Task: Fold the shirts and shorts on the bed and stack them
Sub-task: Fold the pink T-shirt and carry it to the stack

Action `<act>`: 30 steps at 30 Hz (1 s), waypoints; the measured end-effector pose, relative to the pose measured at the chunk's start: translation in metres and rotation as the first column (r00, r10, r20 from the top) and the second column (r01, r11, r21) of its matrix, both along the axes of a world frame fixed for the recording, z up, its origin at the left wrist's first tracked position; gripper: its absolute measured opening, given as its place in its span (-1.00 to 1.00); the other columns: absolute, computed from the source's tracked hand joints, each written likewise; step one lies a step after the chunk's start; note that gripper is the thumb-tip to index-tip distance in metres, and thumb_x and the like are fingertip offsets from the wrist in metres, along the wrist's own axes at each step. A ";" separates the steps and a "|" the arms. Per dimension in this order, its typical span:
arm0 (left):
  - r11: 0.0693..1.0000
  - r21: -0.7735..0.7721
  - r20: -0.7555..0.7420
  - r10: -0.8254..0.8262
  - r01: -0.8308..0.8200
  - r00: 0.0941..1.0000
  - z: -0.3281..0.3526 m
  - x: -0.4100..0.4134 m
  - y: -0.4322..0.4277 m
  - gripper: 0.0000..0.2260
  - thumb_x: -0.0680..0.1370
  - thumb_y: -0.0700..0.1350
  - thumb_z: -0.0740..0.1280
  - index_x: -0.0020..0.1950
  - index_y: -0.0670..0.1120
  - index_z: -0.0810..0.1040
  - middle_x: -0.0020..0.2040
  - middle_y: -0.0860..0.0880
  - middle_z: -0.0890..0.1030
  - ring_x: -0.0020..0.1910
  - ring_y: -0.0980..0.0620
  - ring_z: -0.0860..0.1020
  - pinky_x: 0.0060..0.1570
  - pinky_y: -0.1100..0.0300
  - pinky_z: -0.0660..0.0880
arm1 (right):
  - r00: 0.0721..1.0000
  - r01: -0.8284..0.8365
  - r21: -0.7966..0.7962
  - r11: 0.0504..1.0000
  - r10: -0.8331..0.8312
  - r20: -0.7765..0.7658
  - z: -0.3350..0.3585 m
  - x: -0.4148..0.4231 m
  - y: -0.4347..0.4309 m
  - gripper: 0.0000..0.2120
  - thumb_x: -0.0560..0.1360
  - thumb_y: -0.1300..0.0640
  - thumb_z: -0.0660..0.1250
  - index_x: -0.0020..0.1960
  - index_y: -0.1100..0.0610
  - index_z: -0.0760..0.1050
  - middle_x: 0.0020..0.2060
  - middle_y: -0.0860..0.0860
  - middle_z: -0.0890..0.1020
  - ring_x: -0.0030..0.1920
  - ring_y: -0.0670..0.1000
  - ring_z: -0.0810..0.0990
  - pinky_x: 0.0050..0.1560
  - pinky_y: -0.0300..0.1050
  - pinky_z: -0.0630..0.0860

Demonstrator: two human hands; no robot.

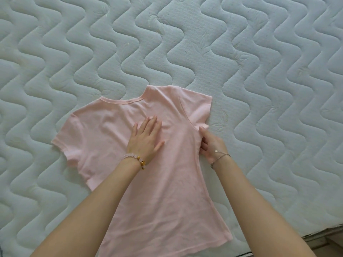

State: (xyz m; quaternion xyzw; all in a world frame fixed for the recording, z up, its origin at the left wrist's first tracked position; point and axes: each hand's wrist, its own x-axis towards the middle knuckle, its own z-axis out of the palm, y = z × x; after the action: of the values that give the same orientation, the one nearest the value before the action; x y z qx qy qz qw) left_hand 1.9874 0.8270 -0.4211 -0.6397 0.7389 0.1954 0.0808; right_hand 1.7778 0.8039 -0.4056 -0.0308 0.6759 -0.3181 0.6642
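Head view: a pink shirt point(167, 182) lies spread flat on the bed point(74, 52), its hem toward the near edge. The left hand point(145, 138) rests on the chest, its grip wide, fingers straight and flat. The right hand point(211, 143) has its grip holding the shirt's side edge just below the sleeve point(200, 106).

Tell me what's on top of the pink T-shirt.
The left hand lies flat on the pink T-shirt; the right hand grips its side edge below the sleeve. The mattress beneath is hidden.
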 end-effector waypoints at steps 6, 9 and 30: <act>1.000 0.000 -0.030 0.003 -0.003 1.000 0.003 0.011 0.005 -0.46 0.55 0.06 0.23 0.49 -0.02 0.20 0.54 -0.01 0.10 0.52 -0.04 0.04 0.43 -0.09 -0.01 | 0.910 -0.155 -0.229 0.961 0.049 -0.411 -0.003 0.008 -0.003 -0.83 0.42 0.27 0.42 0.00 0.16 0.54 -0.24 -0.06 0.57 -0.21 -0.11 0.52 -0.14 -0.27 0.47; 1.000 -0.008 -0.028 0.026 -0.026 0.999 0.003 0.023 0.011 -0.48 0.52 0.05 0.28 0.46 -0.02 0.27 0.52 -0.03 0.18 0.51 -0.07 0.11 0.40 -0.13 0.08 | 0.731 -0.438 -0.305 0.845 0.138 -0.668 0.002 0.019 0.002 -0.90 0.46 0.21 0.37 -0.03 0.13 0.58 -0.23 -0.11 0.61 -0.24 -0.20 0.55 -0.16 -0.36 0.44; 0.986 -0.121 -0.123 0.097 -0.112 0.988 0.003 0.057 0.029 -0.50 0.46 0.08 0.09 0.25 -0.16 0.51 0.27 -0.14 0.53 0.22 -0.14 0.52 0.18 -0.11 0.41 | 0.338 -0.885 -0.197 0.423 0.290 -0.895 -0.015 0.037 0.043 -0.78 0.41 0.28 0.38 0.05 0.14 0.60 -0.06 0.08 0.59 -0.05 0.12 0.53 0.04 -0.20 0.42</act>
State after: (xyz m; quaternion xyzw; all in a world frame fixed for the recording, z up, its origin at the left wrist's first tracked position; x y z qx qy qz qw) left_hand 2.0449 0.8559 -0.4178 -0.6691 0.7187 0.1887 -0.0140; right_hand 1.8148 0.8473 -0.4209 -0.6628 0.6450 -0.1983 0.3246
